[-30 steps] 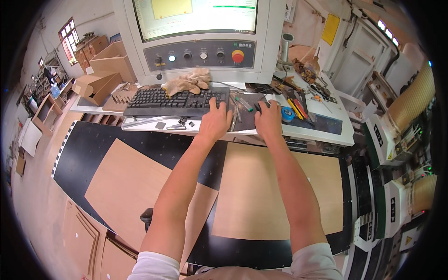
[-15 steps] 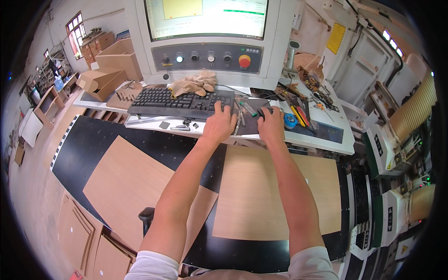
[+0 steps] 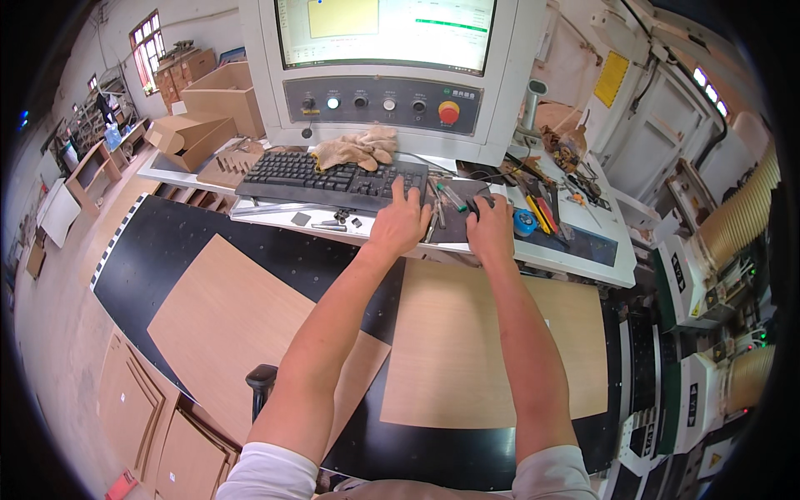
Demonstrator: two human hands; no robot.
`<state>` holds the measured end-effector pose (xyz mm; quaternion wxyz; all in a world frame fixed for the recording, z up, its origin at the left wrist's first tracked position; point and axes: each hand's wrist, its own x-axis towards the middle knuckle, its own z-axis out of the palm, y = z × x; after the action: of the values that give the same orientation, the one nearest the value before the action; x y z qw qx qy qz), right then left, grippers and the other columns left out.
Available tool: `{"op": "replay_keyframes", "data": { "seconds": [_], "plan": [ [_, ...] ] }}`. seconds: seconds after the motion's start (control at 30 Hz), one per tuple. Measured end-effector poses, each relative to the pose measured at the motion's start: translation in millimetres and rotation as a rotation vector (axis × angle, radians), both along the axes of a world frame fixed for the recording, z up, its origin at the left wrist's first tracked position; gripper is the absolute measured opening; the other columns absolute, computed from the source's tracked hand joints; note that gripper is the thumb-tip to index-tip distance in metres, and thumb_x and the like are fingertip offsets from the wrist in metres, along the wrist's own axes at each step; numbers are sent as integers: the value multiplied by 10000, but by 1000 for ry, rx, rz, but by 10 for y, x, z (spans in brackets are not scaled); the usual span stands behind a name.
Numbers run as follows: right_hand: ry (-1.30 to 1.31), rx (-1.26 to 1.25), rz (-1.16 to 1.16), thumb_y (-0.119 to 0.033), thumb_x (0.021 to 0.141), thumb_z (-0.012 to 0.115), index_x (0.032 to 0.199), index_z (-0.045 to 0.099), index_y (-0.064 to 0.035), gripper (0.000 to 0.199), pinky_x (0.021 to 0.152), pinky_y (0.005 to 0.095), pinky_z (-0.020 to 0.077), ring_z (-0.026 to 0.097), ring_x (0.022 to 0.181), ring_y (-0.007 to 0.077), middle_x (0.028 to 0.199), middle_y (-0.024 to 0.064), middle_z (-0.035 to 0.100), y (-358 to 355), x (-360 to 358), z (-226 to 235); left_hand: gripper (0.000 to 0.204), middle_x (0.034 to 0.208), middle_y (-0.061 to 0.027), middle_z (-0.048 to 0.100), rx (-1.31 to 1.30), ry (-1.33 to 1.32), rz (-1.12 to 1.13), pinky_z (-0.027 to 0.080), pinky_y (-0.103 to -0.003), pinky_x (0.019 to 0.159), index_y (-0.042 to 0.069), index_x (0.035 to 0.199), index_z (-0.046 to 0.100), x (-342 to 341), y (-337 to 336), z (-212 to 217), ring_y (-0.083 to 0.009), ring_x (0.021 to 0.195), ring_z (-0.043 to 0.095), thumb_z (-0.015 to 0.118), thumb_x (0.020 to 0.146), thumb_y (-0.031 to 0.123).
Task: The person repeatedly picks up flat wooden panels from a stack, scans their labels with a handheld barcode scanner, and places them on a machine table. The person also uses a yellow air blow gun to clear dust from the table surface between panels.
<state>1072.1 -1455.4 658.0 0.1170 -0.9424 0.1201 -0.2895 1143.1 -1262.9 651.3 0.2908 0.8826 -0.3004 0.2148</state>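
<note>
My left hand [image 3: 400, 225] rests over the number pad at the right end of a black keyboard [image 3: 287, 173], its fingers stretched onto the keys. Just to the right, my right hand [image 3: 493, 232] is closed over a black computer mouse [image 3: 476, 207], mostly hidden under the fingers. The mouse sits on a dark pad [image 3: 452, 227]. Between the hands lie a green-capped tube [image 3: 451, 197] and some slim metal bits. A pair of worn work gloves [image 3: 357, 150] is draped over the keyboard's back edge.
Behind the keyboard stands a lit screen [image 3: 392, 37] above a button panel with a red emergency knob [image 3: 448, 112]. A blue tape roll [image 3: 524, 222] and hand tools lie right of the mouse. Nearer me, wood panels [image 3: 450, 350] rest on a black machine bed [image 3: 417, 450].
The whole view has shifted slightly, so the screen and desk sit a little lower and further right. Both hands stay at the keyboard and the mouse.
</note>
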Motion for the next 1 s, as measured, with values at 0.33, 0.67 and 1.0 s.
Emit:
{"op": "replay_keyframes", "data": {
  "seconds": [0.33, 0.67, 1.0],
  "plan": [
    [-519, -69, 322, -99, 829, 736, 1287, 544, -10, 505, 1056, 502, 397, 480, 1251, 413, 1397, 193, 492, -232, -822, -251, 355, 1234, -227, 566, 1, -219, -28, 570, -521, 752, 17, 990, 655, -449, 341, 485, -461, 846, 671, 597, 975, 366],
    [365, 80, 20, -317, 939, 605, 1429, 461, -27, 587, 1169, 581, 281, 331, 1439, 424, 1549, 178, 378, -198, -4281, -1606, 509, 914, -251, 674, 210, 322, 733, 520, -447, 776, -48, 924, 654, -2792, 3319, -1044, -401, 878, 665, 706, 916, 459],
    [386, 84, 158, -517, 750, 784, 1423, 460, -15, 900, 1155, 588, 302, 322, 1441, 432, 1510, 238, 396, 165, -4500, -1598, 589, 827, -269, 707, 385, 683, 641, 540, -458, 724, -94, 867, 720, -2408, 3330, -1089, -414, 811, 712, 741, 764, 486]
  ]
}}
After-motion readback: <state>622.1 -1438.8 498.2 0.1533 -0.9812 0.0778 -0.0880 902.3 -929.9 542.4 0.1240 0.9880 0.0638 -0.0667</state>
